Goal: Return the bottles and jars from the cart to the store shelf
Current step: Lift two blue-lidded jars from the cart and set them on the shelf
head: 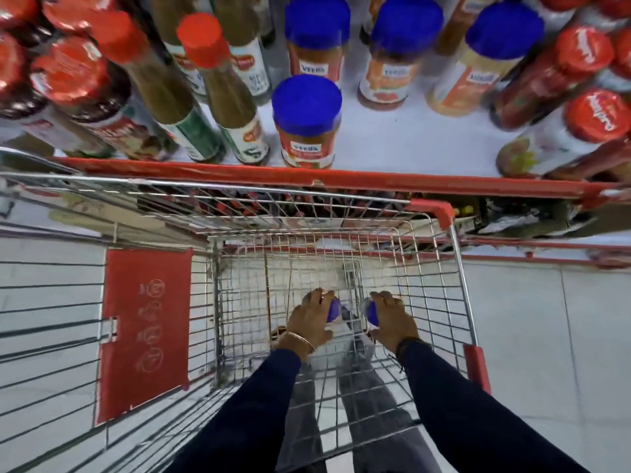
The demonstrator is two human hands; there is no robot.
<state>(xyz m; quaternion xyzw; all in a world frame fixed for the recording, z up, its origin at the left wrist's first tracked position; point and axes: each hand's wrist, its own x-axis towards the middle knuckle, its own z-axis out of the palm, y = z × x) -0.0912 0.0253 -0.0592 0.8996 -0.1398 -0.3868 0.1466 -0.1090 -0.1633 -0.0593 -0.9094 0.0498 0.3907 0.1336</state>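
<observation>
A pale tiled floor (532, 336) is spreading under everything, showing through the wire of the cart. Along the top, a white store shelf (382, 138) with a red front edge is running across the view, and the wire cart (457, 268) is standing pushed up just beside it, its red-capped corner sitting under the shelf lip. A red plastic flap (143, 329) with printed symbols is lying on the cart's folded seat panel at the left.

On the shelf, dark sauce bottles with red caps (71, 87) are crowding the left, tall greenish bottles (218, 90) are standing next to them, blue-lidded jars (307, 121) are occupying the middle with one set forward near the edge, and red-lidded bottles (553, 76) are filling the right.

Two arms in dark blue sleeves are reaching down into the cart's basket. The left hand (312, 319), wearing a thin bangle, is wrapping its fingers around a blue-lidded jar in the cart (334, 309). The right hand (389, 317) is clamping its fingers on a second blue-lidded jar (372, 312) just beside the first. Both jars are sitting low in the basket, mostly hidden by the hands.
</observation>
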